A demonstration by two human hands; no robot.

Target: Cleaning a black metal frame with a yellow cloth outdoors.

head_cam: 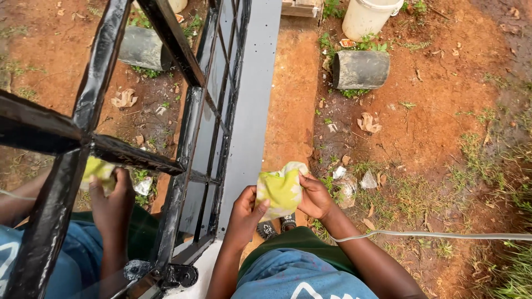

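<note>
Pinching a crumpled yellow-green cloth [281,190] between them, the left hand [246,213] and right hand [315,197] are holding it just right of the upright grey metal panel [252,105], each grip pressed onto an opposite edge.

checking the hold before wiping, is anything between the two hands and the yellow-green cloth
Nothing visible: the left hand and the right hand both grip the crumpled yellow-green cloth directly, beside the grey metal panel.

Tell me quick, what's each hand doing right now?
Left hand: closed, grip on the lower left edge of the yellow-green cloth.
Right hand: closed, pinching the same cloth's right edge.
</note>
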